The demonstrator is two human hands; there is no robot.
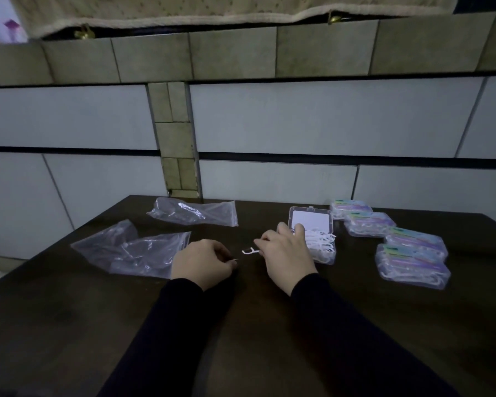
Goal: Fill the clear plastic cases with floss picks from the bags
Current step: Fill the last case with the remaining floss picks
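An open clear plastic case (312, 224) sits on the dark table (241, 325), heaped with white floss picks (321, 243). My right hand (284, 253) is just left of the case and pinches a single white floss pick (250, 251) between thumb and forefinger. My left hand (202, 263) rests on the table with its fingers curled; whether it holds anything I cannot tell. Two clear plastic bags lie to the left, one near (132, 250) and one farther back (195, 213).
Several closed cases with coloured labels (407, 245) lie in a row along the right side of the table. A tiled wall (298, 118) rises right behind the table's far edge.
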